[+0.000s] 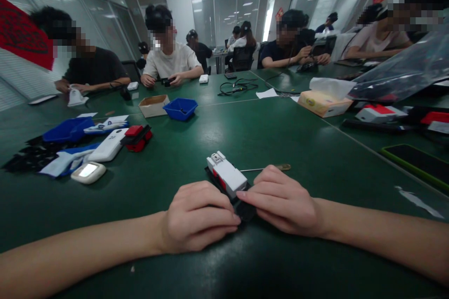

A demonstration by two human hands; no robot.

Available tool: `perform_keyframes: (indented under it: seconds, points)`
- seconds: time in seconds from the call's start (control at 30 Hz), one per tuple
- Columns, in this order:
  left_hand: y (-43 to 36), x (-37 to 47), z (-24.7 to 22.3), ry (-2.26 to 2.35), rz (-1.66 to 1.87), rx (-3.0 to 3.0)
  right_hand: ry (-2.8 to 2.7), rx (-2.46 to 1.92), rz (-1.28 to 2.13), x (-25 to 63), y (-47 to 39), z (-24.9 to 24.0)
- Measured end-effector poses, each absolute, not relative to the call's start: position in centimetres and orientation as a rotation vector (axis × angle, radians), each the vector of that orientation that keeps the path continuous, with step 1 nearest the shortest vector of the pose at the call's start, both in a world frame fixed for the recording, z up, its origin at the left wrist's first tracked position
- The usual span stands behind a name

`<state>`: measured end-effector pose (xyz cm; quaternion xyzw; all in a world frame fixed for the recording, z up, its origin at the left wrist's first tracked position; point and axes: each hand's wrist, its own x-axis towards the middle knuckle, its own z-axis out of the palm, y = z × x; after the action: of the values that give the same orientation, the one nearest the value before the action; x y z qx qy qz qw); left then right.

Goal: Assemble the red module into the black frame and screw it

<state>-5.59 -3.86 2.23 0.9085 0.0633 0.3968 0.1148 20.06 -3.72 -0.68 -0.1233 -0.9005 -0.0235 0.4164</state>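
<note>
In front of me on the table lies a small white box-shaped device (228,174) with a red side and a clip-like part at its far end. A black strap-like piece (246,211) comes out from under its near end. My left hand (201,217) is closed, its fingertips pinching the near edge of that black piece. From the other side, my right hand (284,201) is closed on the same piece, with the index fingertip against the device's near corner. The fingers hide part of the black piece. Just beyond lies a screwdriver (264,168).
To the left are a white rounded gadget (88,173), a white phone-like box (109,145), a red-and-black block (136,138) and gloves. Farther off stand a blue tray (180,108), a cardboard box (153,105) and a tissue pack (324,103). Several people sit around the table.
</note>
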Motion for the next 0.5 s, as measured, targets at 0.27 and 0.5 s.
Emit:
perform_keyframes:
  seconds: [0.27,0.5]
  points:
    - [-0.8,-6.5,-0.4,0.958,1.056,2.307,-2.012,-0.610,0.258,20.0,-2.6,-0.8]
    - [-0.2,-6.3,-0.3,1.169,0.647,2.102,-1.968,-0.865,0.483,19.9,-1.9,-0.8]
